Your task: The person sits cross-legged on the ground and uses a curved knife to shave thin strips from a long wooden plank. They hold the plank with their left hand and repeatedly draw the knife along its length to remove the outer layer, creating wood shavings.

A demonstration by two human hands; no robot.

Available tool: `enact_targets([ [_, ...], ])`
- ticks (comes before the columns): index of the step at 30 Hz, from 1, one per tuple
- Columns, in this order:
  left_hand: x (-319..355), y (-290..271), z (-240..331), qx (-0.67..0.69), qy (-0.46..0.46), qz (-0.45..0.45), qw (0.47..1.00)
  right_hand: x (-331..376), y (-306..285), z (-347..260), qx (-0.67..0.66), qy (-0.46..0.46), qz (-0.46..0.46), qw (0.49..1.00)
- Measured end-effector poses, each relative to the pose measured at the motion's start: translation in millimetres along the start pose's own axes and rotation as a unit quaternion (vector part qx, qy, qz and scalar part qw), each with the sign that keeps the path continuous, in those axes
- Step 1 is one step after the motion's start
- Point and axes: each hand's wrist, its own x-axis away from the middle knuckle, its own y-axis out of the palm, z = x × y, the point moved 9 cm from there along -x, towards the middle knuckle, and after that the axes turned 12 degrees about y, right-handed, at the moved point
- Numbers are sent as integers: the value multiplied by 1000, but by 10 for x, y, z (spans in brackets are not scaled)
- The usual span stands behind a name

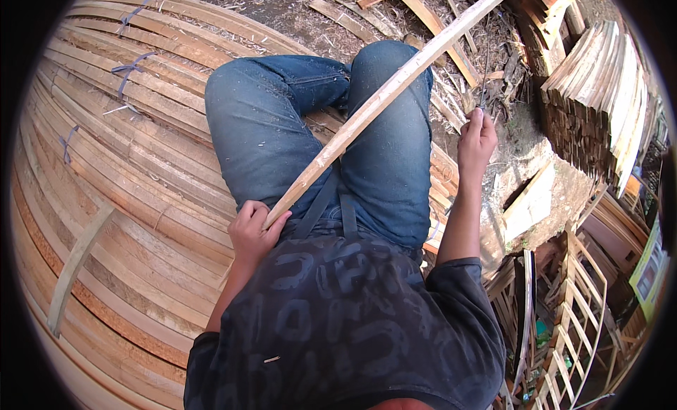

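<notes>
A long, pale wooden strip (381, 100) slants across my jeans, from my lap to the top right of the view. My left hand (255, 230) grips its near end, thumb on top, just above my left hip. Out past my right knee, my right hand (478, 138) is closed on a long, thin dark tool (486, 68). That tool points away from me and looks like a blade seen edge-on; its handle is mostly hidden in my fingers. The tool and the wooden strip are apart.
Stacked long wooden strips (141, 170) lie under me and to my left, some bundled with blue ties (130, 68). Shavings and offcuts (352, 19) litter the ground ahead. At right stand a pile of cut boards (592, 100) and a slatted wooden frame (568, 325).
</notes>
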Motion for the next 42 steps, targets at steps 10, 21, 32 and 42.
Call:
enact_targets([
  [10,-20,-88,-235,117,-141,8,983,955,447,-560,219,-156,-91,959],
  [21,-127,48,-286,97,-169,-170,966,1391,601,-595,330,-214,-166,904],
  [32,-187,76,-291,125,-155,-177,964,924,174,-658,344,-205,-10,916],
  [42,-218,73,-321,216,-177,-211,937,1349,757,-662,339,-273,-114,893],
])
